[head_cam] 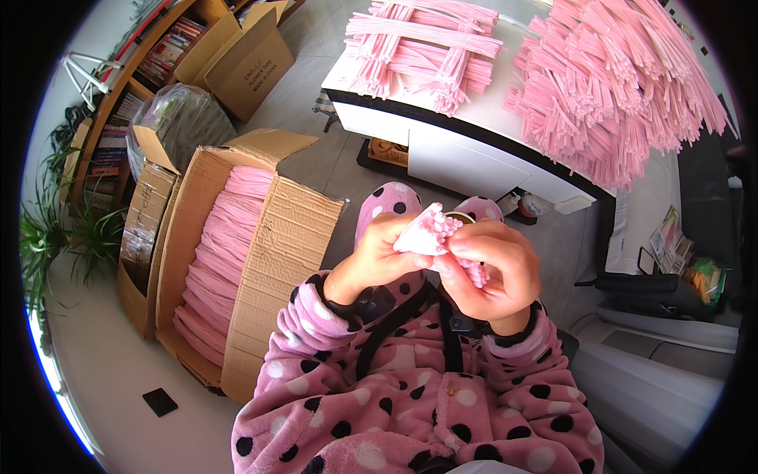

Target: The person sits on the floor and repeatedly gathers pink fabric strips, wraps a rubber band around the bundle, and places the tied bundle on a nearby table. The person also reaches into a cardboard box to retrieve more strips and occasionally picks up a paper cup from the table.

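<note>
Above my knees, my left hand [379, 255] is wrapped around a bundle of thin pink strips [429, 232]. The ends of the strips point up towards the camera and to the right. My right hand [494, 263] pinches at these ends with thumb and fingers, and more pink ends [475, 274] show below its fingers. Both hands are close together on the bundle, and the bundle's far length is hidden. Partly behind the right hand is a round golden rim [462, 217]; what it belongs to is hidden.
An open cardboard box [290, 237] of long pink strips [228, 260] stands at my left. Ahead, a white cabinet [462, 157] carries stacked pink bundles [420, 47] and a large pink heap [604, 89]. A black bag [639, 290] lies right. Further boxes [249, 71] stand by the bookshelf [121, 101].
</note>
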Action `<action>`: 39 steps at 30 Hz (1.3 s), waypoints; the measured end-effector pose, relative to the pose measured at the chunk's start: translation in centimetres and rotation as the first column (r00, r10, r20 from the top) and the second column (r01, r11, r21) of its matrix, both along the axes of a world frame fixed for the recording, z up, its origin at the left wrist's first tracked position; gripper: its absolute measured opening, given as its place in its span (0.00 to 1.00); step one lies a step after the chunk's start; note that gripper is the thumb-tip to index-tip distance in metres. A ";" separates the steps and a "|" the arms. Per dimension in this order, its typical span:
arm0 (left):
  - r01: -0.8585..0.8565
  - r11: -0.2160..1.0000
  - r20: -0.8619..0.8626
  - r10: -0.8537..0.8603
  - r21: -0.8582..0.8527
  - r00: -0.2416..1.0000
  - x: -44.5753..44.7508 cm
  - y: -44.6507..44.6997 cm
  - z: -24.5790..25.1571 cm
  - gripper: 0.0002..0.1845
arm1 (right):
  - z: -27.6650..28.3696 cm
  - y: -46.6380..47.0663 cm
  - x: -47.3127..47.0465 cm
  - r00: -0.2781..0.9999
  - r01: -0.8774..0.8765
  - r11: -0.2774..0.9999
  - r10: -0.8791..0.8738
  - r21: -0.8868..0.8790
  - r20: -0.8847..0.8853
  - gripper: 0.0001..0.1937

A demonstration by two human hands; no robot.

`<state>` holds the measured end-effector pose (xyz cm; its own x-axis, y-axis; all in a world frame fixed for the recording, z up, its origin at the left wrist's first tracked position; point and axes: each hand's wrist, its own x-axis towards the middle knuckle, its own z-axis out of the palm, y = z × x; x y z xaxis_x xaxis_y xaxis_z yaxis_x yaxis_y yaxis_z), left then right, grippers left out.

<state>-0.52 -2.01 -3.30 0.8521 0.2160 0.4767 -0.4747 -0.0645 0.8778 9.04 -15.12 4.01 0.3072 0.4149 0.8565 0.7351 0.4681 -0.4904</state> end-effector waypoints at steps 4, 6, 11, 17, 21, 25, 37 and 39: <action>0.008 0.999 0.013 -0.009 0.033 1.000 0.0 0.0 0.2 0.21 | -0.1 0.5 0.4 0.990 0.002 1.000 -0.004 0.013 0.140 0.18; 0.007 1.000 0.002 -0.007 -0.007 1.000 0.0 0.0 0.2 0.22 | -0.2 0.5 0.3 0.992 0.010 0.999 -0.014 0.035 0.128 0.18; -0.005 1.000 0.002 0.005 0.016 1.000 0.0 0.0 0.1 0.24 | -0.4 0.0 0.0 0.999 -0.042 0.999 0.042 -0.006 0.000 0.16; -0.021 0.999 0.078 0.018 0.041 0.997 0.3 0.2 -0.2 0.27 | -0.4 0.0 -0.8 0.972 0.005 1.000 -0.001 0.016 -0.236 0.14; 0.006 0.998 0.070 -0.011 0.070 0.997 0.1 0.4 -0.1 0.27 | 0.1 -0.3 0.0 0.997 0.031 0.998 -0.035 -0.049 -0.075 0.16; 0.010 0.998 0.041 -0.013 0.056 0.999 0.0 0.2 0.1 0.26 | 0.4 -0.4 0.2 1.000 0.027 0.998 -0.028 -0.059 -0.008 0.17; 0.023 0.998 0.049 -0.026 0.052 0.998 0.1 0.2 0.0 0.25 | -0.4 -0.2 0.0 0.996 -0.010 1.000 0.012 0.021 -0.084 0.16; 0.029 0.999 0.043 -0.030 0.032 0.999 0.1 0.1 0.0 0.25 | -0.1 -0.4 0.0 1.000 0.008 1.000 -0.008 -0.018 -0.019 0.17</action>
<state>-0.41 -1.91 -3.26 0.8361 0.1754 0.5197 -0.5145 -0.0776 0.8540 9.02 -15.53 3.93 0.3268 0.4278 0.8427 0.7291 0.4532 -0.5128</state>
